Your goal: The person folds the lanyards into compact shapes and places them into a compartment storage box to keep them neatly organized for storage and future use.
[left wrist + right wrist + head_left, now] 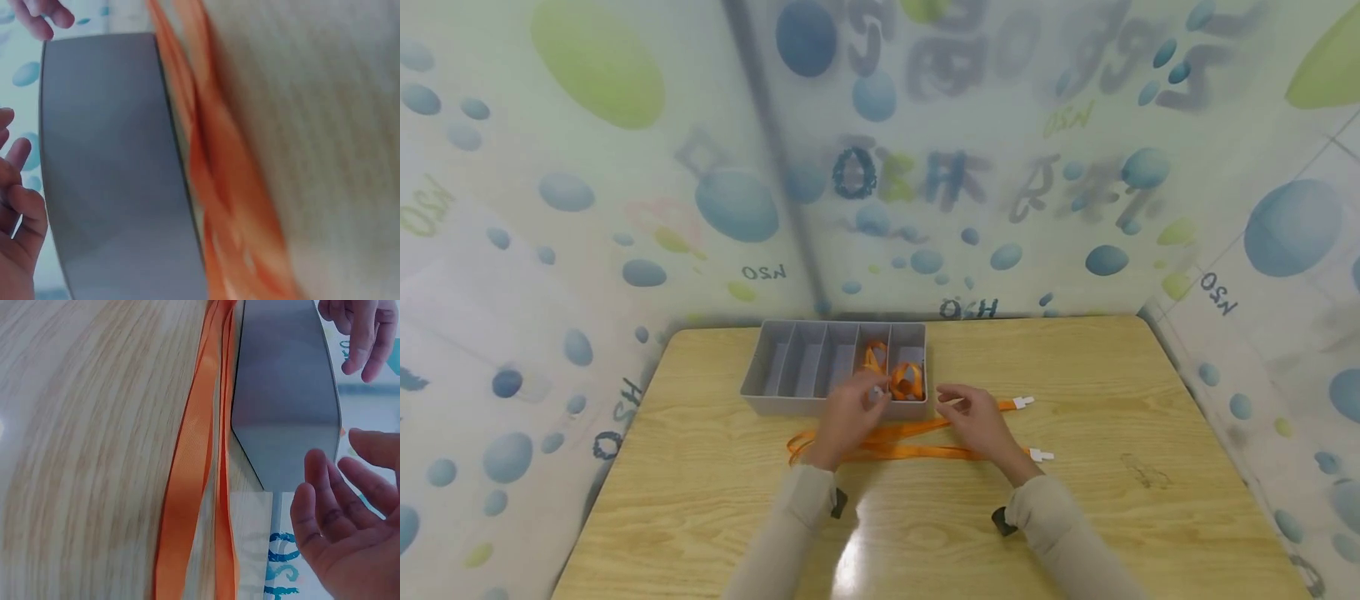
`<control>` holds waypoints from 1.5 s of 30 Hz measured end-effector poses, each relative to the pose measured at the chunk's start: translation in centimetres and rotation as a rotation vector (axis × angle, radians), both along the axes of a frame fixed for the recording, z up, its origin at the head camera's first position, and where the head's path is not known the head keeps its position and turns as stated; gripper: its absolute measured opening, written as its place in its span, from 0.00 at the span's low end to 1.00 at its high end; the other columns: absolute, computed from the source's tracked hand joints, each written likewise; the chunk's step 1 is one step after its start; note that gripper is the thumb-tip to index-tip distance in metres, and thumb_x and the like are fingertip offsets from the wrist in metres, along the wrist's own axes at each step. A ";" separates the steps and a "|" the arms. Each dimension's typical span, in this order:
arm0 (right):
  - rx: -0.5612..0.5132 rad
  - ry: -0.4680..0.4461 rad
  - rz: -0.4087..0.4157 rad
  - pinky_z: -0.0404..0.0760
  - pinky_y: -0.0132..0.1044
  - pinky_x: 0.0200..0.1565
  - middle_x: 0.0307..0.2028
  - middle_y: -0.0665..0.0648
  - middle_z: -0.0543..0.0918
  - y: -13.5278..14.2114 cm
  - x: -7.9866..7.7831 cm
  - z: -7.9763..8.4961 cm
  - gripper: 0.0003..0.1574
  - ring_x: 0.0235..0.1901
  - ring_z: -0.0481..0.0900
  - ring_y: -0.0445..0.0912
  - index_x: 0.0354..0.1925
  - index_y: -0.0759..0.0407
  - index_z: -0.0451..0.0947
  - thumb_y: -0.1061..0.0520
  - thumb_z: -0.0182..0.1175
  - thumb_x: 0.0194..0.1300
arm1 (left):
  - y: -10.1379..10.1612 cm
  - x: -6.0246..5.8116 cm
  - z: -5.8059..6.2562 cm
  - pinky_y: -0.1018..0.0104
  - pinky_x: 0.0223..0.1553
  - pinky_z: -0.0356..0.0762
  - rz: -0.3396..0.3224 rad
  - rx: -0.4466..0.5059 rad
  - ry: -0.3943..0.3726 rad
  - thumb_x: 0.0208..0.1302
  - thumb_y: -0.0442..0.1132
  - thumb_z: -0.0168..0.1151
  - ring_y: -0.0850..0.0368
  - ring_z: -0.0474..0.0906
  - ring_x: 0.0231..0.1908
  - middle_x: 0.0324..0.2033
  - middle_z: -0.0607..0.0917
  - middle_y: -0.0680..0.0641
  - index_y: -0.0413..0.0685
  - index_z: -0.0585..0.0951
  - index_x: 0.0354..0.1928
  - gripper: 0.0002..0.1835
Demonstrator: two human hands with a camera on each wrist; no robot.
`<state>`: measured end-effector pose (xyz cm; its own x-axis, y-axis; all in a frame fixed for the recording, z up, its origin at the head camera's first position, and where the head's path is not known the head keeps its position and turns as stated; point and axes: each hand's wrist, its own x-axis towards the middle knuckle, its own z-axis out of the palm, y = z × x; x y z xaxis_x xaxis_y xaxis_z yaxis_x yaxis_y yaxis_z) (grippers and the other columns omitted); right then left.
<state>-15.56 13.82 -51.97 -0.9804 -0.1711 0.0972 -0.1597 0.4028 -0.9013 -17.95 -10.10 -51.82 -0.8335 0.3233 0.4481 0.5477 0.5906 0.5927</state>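
A grey divided tray (786, 405) stands at the back of the table. Its rightmost compartment holds a coiled orange lanyard (907, 383), and another orange lanyard (874, 357) lies in the compartment beside that. Over the tray's front rim is my left hand (848, 412), fingers loosely bent by these two compartments and holding nothing. My right hand (982, 423) hovers off the tray's front right corner, its fingers relaxed and bare (350, 519). Long orange lanyards (917, 452) stretch along the tray's front, passing beneath both hands; white clips (1041, 455) show at their right ends.
The tray's three left compartments (805, 358) show bare grey floors. The wooden table (700, 500) meets patterned walls (1037, 208) at its back and sides. Small dark devices (1002, 522) sit at both wrists, by the sleeves.
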 end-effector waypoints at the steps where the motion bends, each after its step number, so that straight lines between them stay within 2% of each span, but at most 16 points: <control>1: 0.001 0.001 0.016 0.84 0.38 0.38 0.41 0.61 0.86 0.1 0.1 -0.1 0.19 0.34 0.85 0.49 0.55 0.70 0.80 0.65 0.64 0.66 | 0.1 0.2 -0.2 0.63 0.32 0.78 -0.016 0.007 0.006 0.60 0.33 0.70 0.56 0.78 0.27 0.39 0.87 0.45 0.40 0.86 0.46 0.12; 4: 0.021 -0.001 0.073 0.82 0.34 0.35 0.39 0.60 0.86 0.6 0.4 -0.4 0.18 0.32 0.84 0.47 0.53 0.71 0.81 0.66 0.64 0.65 | 0.5 0.9 -0.7 0.63 0.34 0.80 -0.061 0.031 0.030 0.58 0.32 0.72 0.54 0.80 0.30 0.39 0.87 0.46 0.40 0.86 0.45 0.12; 9: 0.063 -0.033 0.155 0.81 0.33 0.35 0.41 0.62 0.86 1.2 0.9 -0.9 0.19 0.33 0.82 0.44 0.55 0.71 0.80 0.65 0.63 0.67 | 1.0 1.7 -1.4 0.72 0.29 0.77 -0.109 0.021 0.036 0.57 0.35 0.74 0.62 0.77 0.25 0.38 0.88 0.49 0.44 0.87 0.44 0.12; 11: 0.067 -0.050 0.173 0.81 0.33 0.34 0.41 0.63 0.86 1.3 1.1 -1.0 0.20 0.32 0.83 0.45 0.55 0.71 0.79 0.64 0.63 0.67 | 1.1 2.0 -1.7 0.69 0.35 0.79 -0.128 -0.015 0.023 0.56 0.37 0.74 0.61 0.81 0.30 0.40 0.88 0.50 0.45 0.87 0.44 0.13; 15: 0.078 -0.072 0.176 0.80 0.33 0.32 0.41 0.61 0.87 1.5 1.5 -0.9 0.20 0.31 0.82 0.44 0.55 0.71 0.79 0.63 0.64 0.67 | 1.2 2.5 -2.0 0.60 0.49 0.80 -0.183 -0.068 -0.057 0.57 0.39 0.74 0.55 0.84 0.44 0.43 0.89 0.49 0.44 0.87 0.46 0.15; 16: 0.080 -0.076 0.174 0.80 0.33 0.32 0.41 0.61 0.86 1.6 1.6 -0.9 0.20 0.31 0.82 0.44 0.55 0.71 0.79 0.63 0.64 0.67 | 1.3 2.5 -2.1 0.59 0.50 0.79 -0.192 -0.078 -0.081 0.57 0.40 0.74 0.54 0.84 0.45 0.44 0.89 0.49 0.44 0.87 0.47 0.16; 22: 0.072 -0.088 0.178 0.81 0.32 0.32 0.40 0.62 0.86 2.1 2.0 -1.5 0.20 0.31 0.83 0.44 0.55 0.70 0.80 0.64 0.64 0.66 | 1.4 2.8 -2.4 0.59 0.49 0.80 -0.229 -0.125 -0.196 0.59 0.44 0.73 0.53 0.84 0.45 0.44 0.88 0.48 0.43 0.86 0.49 0.19; 29: 0.092 -0.105 0.214 0.82 0.32 0.33 0.42 0.64 0.85 2.8 2.3 -2.1 0.21 0.32 0.84 0.46 0.55 0.71 0.79 0.62 0.65 0.65 | 1.3 3.0 -2.6 0.59 0.50 0.80 -0.270 -0.155 -0.315 0.56 0.42 0.76 0.53 0.84 0.45 0.45 0.88 0.47 0.43 0.85 0.52 0.21; 31: 0.107 -0.104 0.211 0.82 0.32 0.35 0.42 0.64 0.85 2.9 2.3 -2.4 0.21 0.35 0.84 0.46 0.54 0.70 0.80 0.61 0.66 0.65 | 1.2 3.0 -2.8 0.60 0.51 0.79 -0.279 -0.178 -0.316 0.56 0.42 0.76 0.55 0.84 0.46 0.45 0.88 0.49 0.45 0.85 0.52 0.21; 34: 0.138 -0.094 0.203 0.80 0.32 0.31 0.42 0.62 0.86 3.0 2.4 -2.6 0.21 0.32 0.81 0.43 0.53 0.70 0.80 0.60 0.67 0.64 | 1.1 2.9 -3.3 0.60 0.52 0.78 -0.283 -0.206 -0.315 0.55 0.41 0.75 0.56 0.82 0.46 0.45 0.88 0.51 0.47 0.86 0.50 0.19; 37: 0.159 -0.085 0.197 0.75 0.32 0.25 0.42 0.62 0.86 2.9 2.6 -2.7 0.20 0.25 0.73 0.38 0.53 0.69 0.81 0.62 0.67 0.63 | 1.0 2.9 -3.8 0.62 0.52 0.77 -0.280 -0.225 -0.304 0.55 0.41 0.75 0.58 0.82 0.46 0.44 0.88 0.53 0.49 0.87 0.49 0.18; 45: 0.211 -0.081 0.182 0.70 0.31 0.22 0.44 0.62 0.86 2.8 3.1 -2.8 0.20 0.18 0.66 0.36 0.52 0.68 0.82 0.64 0.68 0.61 | 0.9 2.8 -4.3 0.66 0.41 0.76 -0.281 -0.311 -0.217 0.55 0.40 0.74 0.60 0.78 0.37 0.38 0.87 0.53 0.49 0.88 0.45 0.14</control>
